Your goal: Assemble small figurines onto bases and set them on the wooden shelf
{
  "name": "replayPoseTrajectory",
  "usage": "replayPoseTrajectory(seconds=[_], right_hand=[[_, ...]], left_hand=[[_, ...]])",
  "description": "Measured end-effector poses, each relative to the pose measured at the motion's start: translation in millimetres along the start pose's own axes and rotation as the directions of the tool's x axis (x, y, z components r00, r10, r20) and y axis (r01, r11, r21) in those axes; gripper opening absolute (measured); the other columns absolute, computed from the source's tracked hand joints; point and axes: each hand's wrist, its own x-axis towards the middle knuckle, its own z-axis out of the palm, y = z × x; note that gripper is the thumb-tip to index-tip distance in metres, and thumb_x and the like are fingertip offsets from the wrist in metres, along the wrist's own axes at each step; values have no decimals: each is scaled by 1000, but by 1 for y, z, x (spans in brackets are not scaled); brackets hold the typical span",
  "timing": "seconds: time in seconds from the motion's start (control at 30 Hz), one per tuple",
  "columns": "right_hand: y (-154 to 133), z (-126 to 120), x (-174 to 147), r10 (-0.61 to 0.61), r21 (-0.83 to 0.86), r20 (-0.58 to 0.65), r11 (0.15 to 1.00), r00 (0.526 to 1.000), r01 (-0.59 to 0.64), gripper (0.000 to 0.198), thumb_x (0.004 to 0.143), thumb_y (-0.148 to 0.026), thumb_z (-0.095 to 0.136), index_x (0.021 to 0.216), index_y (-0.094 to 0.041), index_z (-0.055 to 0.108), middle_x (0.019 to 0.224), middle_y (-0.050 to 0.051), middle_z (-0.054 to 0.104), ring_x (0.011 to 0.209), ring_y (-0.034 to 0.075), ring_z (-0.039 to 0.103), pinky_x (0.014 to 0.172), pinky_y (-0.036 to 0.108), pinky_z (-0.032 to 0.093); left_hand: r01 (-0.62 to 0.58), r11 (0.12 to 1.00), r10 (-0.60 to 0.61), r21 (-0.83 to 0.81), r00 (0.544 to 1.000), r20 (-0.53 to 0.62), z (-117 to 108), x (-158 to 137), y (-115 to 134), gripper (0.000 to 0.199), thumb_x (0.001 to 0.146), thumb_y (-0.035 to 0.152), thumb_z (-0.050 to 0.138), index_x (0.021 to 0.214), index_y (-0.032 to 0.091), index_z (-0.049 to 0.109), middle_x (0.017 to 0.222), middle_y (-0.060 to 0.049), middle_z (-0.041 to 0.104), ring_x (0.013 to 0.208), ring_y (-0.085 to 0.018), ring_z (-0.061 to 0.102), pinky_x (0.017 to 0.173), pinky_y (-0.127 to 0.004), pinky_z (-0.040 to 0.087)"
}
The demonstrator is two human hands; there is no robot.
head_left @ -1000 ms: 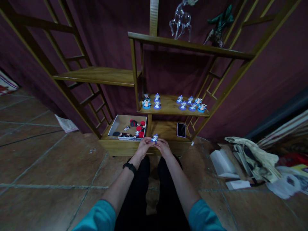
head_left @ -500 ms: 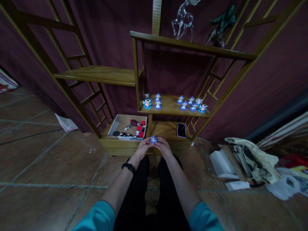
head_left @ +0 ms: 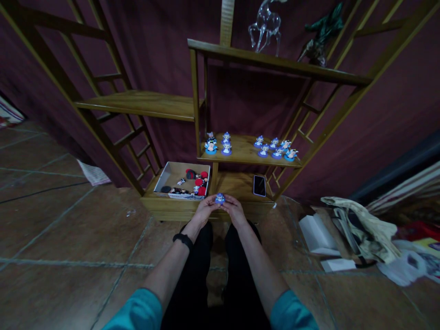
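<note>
Between my two hands is a small purple-and-white figurine (head_left: pixel 220 198) on a round base. The fingers of my left hand (head_left: pixel 205 208) grip its left side, and those of my right hand (head_left: pixel 234 210) close on its right side. Just beyond, the cardboard box (head_left: pixel 165 176) on the low shelf holds several red and black figurine pieces. Above my hands, the middle shelf (head_left: pixel 240 153) carries several figurines: purple-and-white ones (head_left: pixel 226 147) and blue-based ones (head_left: pixel 211 147), grouped at its left and right ends.
A phone (head_left: pixel 259 186) lies on the low shelf at the right. Higher up stand a glass deer (head_left: pixel 266 25) and a dark green sculpture (head_left: pixel 325 34). On the floor at the right are a white box (head_left: pixel 318 234), cloth (head_left: pixel 364 224) and a plastic bag (head_left: pixel 404 261).
Both hands keep hold of the figurine in nearly the same place. The view has shifted very slightly; nothing on the shelves has moved.
</note>
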Motion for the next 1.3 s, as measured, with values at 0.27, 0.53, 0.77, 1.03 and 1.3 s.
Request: replayPoseTrajectory(seconds=[0.27,0.53,0.77,1.03,1.3], right_hand=[[-4,4,-5,34,70,-18,997,999,-32,34,50,-24,77,81,-16,65,80,5,70,79,21,66,80,41,51],[-6,3,-7,51,25,21,998,998,-52,25,53,-18,71,78,-17,65,80,4,70,80,19,64,78,36,50],[-4,3,-7,72,10,61,997,996,-73,15,52,-13,67,65,-17,62,69,0,67,69,15,63,73,30,48],[-3,-1,-6,66,19,12,998,998,-66,21,53,-14,69,73,-17,63,77,2,69,77,18,64,77,34,50],[-8,4,-11,53,7,59,999,997,-53,31,55,-23,75,83,-17,66,84,4,69,80,18,64,79,35,50]], left_hand=[[4,999,-3,43,999,-41,1,0,-1,40,56,18,75,95,12,66,86,-7,67,75,-15,59,77,-29,43],[-94,978,124,189,980,-153,8,-3,-4,43,50,14,75,90,16,60,76,-1,62,69,-13,56,71,-26,43],[-222,892,293,395,948,-129,8,-3,-12,38,52,7,68,88,18,60,88,-2,58,76,-14,55,73,-26,42],[-163,957,210,240,960,-186,13,-3,-11,40,51,9,71,87,17,55,81,-1,60,71,-13,56,71,-25,42],[33,996,-35,-87,999,-21,1,-6,-1,33,60,18,74,90,12,62,84,-6,65,76,-14,59,74,-28,43]])
